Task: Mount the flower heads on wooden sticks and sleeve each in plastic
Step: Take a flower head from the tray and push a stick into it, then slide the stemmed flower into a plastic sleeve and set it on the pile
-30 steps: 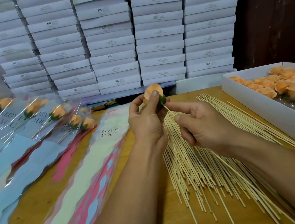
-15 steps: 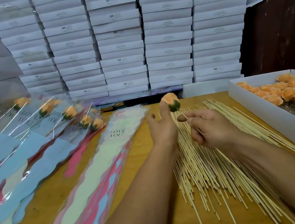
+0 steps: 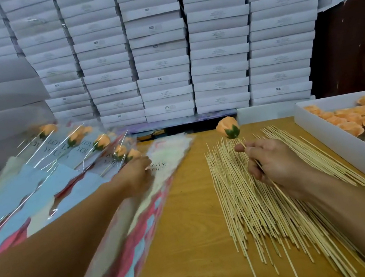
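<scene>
Now the left hand's fingers (image 3: 144, 169) have left the flower head (image 3: 228, 128) and lie blurred on the plastic sleeves (image 3: 164, 166); grip unclear. Right fingers (image 3: 250, 150) pinch the stick (image 3: 281, 190), the flower at their twelve o'clock, above the tabletop (image 3: 193, 234).

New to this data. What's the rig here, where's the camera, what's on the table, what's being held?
There is no machine: a person works with bare hands, and the one picture comes from a wide-angle camera worn on the head, looking forward and down. The right hand grips a wooden stick with an orange flower head mounted on top. The left hand, blurred, reaches to the stack of empty plastic sleeves printed LOVE YOU. On the wooden table lie loose sticks, a white box of flower heads at right, and finished sleeved flowers at left. White boxes are stacked behind.
</scene>
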